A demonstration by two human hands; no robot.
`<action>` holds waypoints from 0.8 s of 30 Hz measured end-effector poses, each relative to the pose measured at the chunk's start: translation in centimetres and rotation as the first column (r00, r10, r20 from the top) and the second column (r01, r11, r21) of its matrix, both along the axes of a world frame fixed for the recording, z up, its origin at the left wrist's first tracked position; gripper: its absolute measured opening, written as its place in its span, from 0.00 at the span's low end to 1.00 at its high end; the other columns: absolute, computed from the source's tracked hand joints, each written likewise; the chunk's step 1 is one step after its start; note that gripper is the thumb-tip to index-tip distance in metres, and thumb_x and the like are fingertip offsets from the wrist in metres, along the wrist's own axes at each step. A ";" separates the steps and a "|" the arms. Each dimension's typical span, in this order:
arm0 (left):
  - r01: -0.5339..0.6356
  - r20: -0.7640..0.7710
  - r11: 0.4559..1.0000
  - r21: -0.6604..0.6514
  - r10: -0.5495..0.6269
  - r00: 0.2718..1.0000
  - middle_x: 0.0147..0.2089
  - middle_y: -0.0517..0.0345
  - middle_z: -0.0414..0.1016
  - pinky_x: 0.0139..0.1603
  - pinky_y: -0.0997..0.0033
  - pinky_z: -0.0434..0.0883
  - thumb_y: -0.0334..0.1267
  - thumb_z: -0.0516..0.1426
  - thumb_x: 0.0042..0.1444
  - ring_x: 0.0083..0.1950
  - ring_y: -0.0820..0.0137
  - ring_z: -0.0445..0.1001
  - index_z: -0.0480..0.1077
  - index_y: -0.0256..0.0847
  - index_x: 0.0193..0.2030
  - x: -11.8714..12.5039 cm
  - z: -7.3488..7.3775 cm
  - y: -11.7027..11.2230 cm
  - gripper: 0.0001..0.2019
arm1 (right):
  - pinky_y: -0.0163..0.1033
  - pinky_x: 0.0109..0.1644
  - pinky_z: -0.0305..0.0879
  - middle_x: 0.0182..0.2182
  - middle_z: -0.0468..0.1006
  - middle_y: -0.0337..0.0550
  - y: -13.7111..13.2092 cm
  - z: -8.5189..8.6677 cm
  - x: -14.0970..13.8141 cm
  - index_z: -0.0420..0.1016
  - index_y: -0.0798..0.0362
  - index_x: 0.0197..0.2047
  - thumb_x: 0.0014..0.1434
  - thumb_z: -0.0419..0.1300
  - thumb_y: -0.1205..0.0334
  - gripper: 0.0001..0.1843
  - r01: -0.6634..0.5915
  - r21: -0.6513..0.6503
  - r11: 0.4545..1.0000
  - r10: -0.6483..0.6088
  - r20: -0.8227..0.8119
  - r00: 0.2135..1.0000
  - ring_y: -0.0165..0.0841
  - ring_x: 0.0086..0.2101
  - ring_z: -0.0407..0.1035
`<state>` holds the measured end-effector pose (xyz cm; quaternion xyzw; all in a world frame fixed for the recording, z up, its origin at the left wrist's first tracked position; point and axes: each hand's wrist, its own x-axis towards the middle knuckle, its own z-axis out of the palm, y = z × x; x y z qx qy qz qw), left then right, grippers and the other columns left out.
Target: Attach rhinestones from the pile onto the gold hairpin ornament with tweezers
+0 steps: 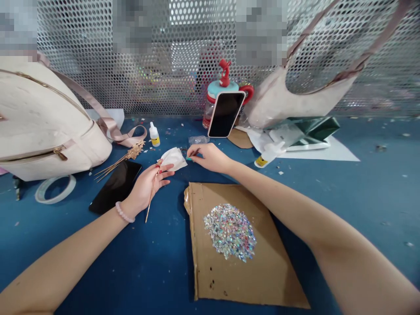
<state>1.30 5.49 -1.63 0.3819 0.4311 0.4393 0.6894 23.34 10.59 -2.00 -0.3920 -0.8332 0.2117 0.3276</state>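
My left hand (149, 181) holds a thin gold-coloured stem (150, 199) between thumb and fingers, with the other fingers partly spread. The stem's upper end, a small gold head, is near the fingertips. Right behind those fingers lies a crumpled white tissue (173, 158) on the blue table. At the tissue's right edge my right hand (210, 157) is closed in a pinch on a thin dark tool (195, 152); its exact kind is hard to make out. Closer to me, a pile of shiny iridescent gems (231, 232) rests on a cardboard sheet (249, 284).
Gold stems (114, 164) and a black phone (116, 188) lie left, near a tape roll (55, 189) and a white bag (42, 122). Small glue bottles (154, 135) stand or lie behind. A phone (226, 114) leans on a red-and-blue cup (223, 87). Perforated metal panels (157, 78) rise behind.
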 end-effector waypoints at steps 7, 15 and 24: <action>0.001 0.030 1.000 -0.022 0.000 1.000 0.49 0.51 0.71 0.42 0.60 0.74 0.38 0.55 0.63 0.44 0.65 0.73 0.67 0.36 0.51 -0.2 0.2 0.0 0.12 | 0.37 0.40 0.68 0.34 0.77 0.44 -0.4 0.1 0.6 0.72 0.56 0.35 0.55 0.55 0.68 0.05 0.021 0.011 1.000 -0.020 -0.065 0.998 0.31 0.33 0.73; 0.024 0.018 0.999 -0.048 -0.023 1.000 0.48 0.51 0.71 0.41 0.61 0.74 0.38 0.55 0.63 0.43 0.66 0.74 0.68 0.35 0.49 -0.5 0.2 0.3 0.11 | 0.38 0.38 0.70 0.35 0.78 0.45 0.2 -0.2 -0.2 0.73 0.56 0.36 0.56 0.55 0.65 0.06 0.029 0.033 0.999 -0.024 -0.140 0.990 0.33 0.35 0.73; 0.043 0.031 0.996 -0.075 -0.041 0.999 0.46 0.52 0.72 0.40 0.63 0.74 0.37 0.55 0.63 0.42 0.67 0.74 0.69 0.34 0.45 -0.4 0.4 0.2 0.09 | 0.40 0.40 0.70 0.35 0.78 0.45 -0.1 0.0 0.1 0.73 0.55 0.37 0.55 0.56 0.64 0.07 0.100 -0.001 0.995 -0.099 -0.155 0.983 0.34 0.35 0.73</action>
